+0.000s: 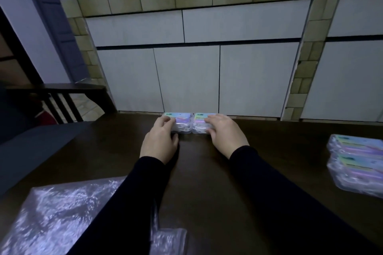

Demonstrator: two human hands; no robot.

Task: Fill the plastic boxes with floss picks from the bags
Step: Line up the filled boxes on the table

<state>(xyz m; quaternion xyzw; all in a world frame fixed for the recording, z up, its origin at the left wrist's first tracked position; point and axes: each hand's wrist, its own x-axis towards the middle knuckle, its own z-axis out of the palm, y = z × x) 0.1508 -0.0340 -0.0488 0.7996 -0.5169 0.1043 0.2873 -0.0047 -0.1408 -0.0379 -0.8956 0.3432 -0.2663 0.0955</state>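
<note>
Two small clear plastic boxes with pastel labels sit side by side at the far edge of the dark table [207,172], white floss picks visible inside. My left hand [160,141] grips the left box [182,123], fingers curled over its top and thumb at its near side. My right hand [224,132] grips the right box [200,125] the same way. Both boxes rest on the table and touch each other. A crumpled clear plastic bag [53,219] lies at the near left, partly under my left sleeve.
Two more labelled packs of floss picks [356,163] lie stacked at the table's right edge. White cabinet doors [186,76] under a tiled counter stand right behind the table. A dark chair [60,99] is at the far left.
</note>
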